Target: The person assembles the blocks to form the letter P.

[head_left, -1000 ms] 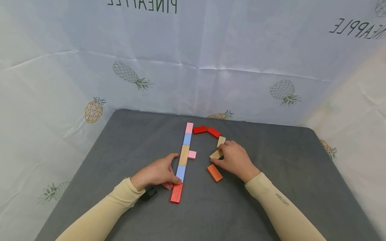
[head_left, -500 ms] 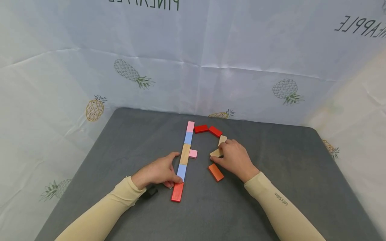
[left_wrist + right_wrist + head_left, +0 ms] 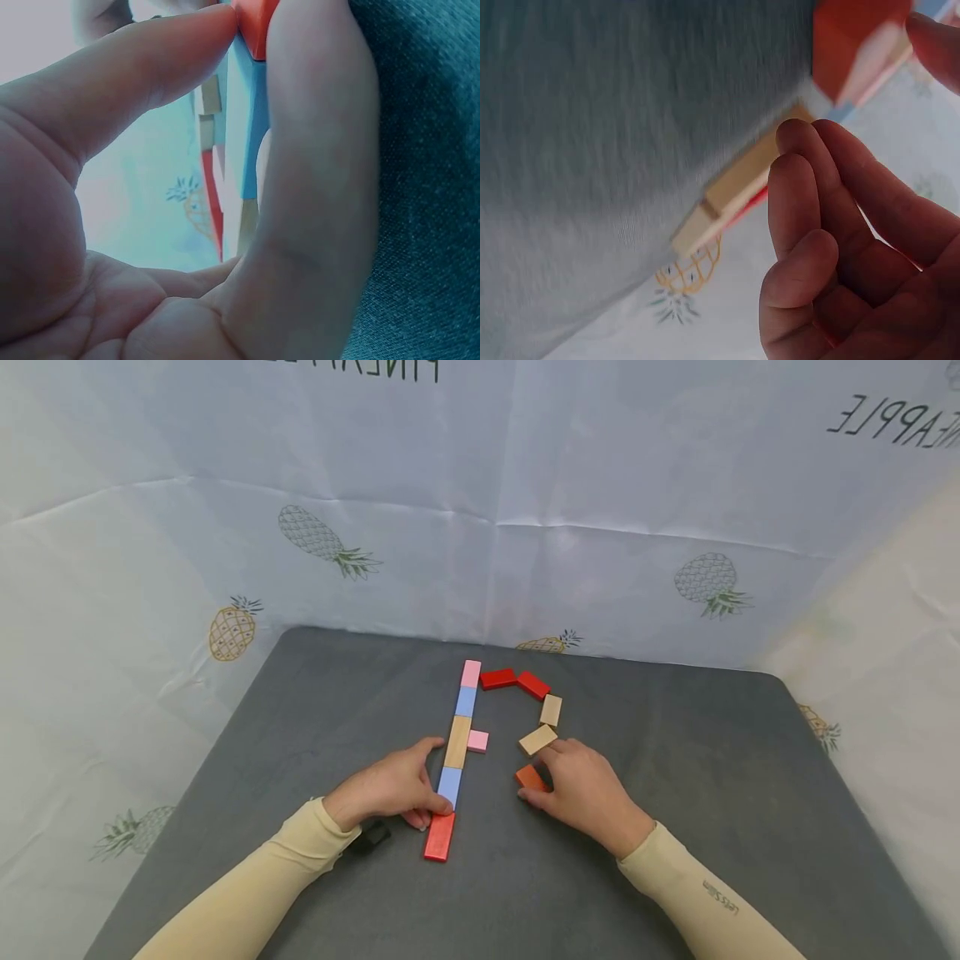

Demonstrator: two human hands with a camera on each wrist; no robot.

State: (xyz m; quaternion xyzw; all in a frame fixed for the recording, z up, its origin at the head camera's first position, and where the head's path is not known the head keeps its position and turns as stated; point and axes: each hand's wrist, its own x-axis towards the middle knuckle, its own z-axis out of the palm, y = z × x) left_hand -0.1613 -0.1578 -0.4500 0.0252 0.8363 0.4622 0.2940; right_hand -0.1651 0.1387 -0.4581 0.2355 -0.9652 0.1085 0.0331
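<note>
My left hand [image 3: 393, 785] lies along the left side of a straight row of blocks. Its thumb touches the joint between a blue block [image 3: 449, 785] and the red block [image 3: 438, 837] at the row's near end. The index finger reaches up beside a long wooden block [image 3: 457, 743]. My right hand [image 3: 588, 785] is over an orange block [image 3: 529, 777], thumb on its near side and fingers beyond it. In the right wrist view a gap shows between the fingertips and the orange block [image 3: 855, 45]. A tan block [image 3: 537, 740] lies just past those fingers.
Farther up the row are a blue block [image 3: 466, 701] and a pink one [image 3: 471, 673]. A small pink block [image 3: 477, 741] adjoins its right side. Two red blocks [image 3: 498, 679] and a tan block [image 3: 551, 710] curve rightward. The dark table [image 3: 360, 693] meets a pineapple-print curtain [image 3: 600, 485].
My right hand has left the tan block, which now lies angled against its neighbour, and has moved nearer to the orange block. My left hand has stayed in place.
</note>
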